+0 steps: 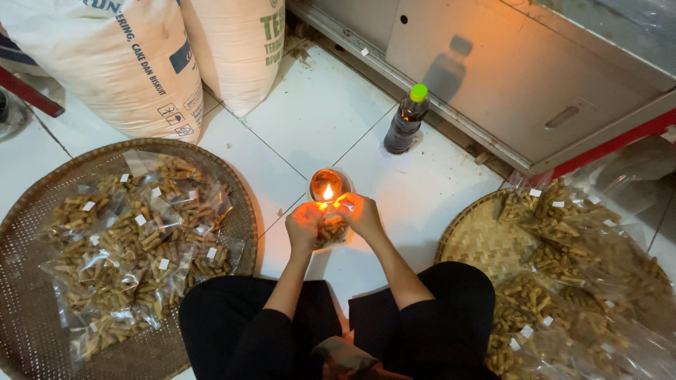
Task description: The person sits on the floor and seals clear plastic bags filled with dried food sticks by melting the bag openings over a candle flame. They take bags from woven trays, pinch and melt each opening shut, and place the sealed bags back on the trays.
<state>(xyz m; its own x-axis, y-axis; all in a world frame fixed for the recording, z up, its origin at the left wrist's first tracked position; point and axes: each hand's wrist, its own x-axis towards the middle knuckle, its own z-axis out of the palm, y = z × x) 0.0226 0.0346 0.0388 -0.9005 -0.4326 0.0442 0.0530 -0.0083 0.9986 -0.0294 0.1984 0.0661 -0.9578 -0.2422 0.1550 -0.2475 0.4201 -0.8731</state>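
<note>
Two bare hands meet low over the white tiled floor (310,119), right in front of a small round glass lamp with a burning orange flame (327,186). Between them sits a small clear plastic bag of golden-brown snack sticks (331,229), its top edge held up close to the flame. The left hand (304,224) pinches the bag's left side with curled fingers, and the right hand (360,214) grips the right side the same way, thumb and fingers closed on the plastic. Whether the bag's edge touches the flame, I cannot tell; the glow washes out that spot.

Off to the left lies a wide round woven bamboo tray (232,183), loaded with more clear bags of the same sticks (134,246), each carrying a little white label. On the right, a second round woven tray (479,239) holds another heap of filled bags (563,281), spilling toward the picture's lower corner.

Beyond the lamp stands a dark plastic bottle with a bright green cap (407,121), upright on the tile, just beside a grey metal cabinet front (507,70). Two big white woven sacks (176,56) lean at the top left, well apart from the hands. Black-clothed knees (239,317) frame the lower edge, forearms reaching forward between them.
</note>
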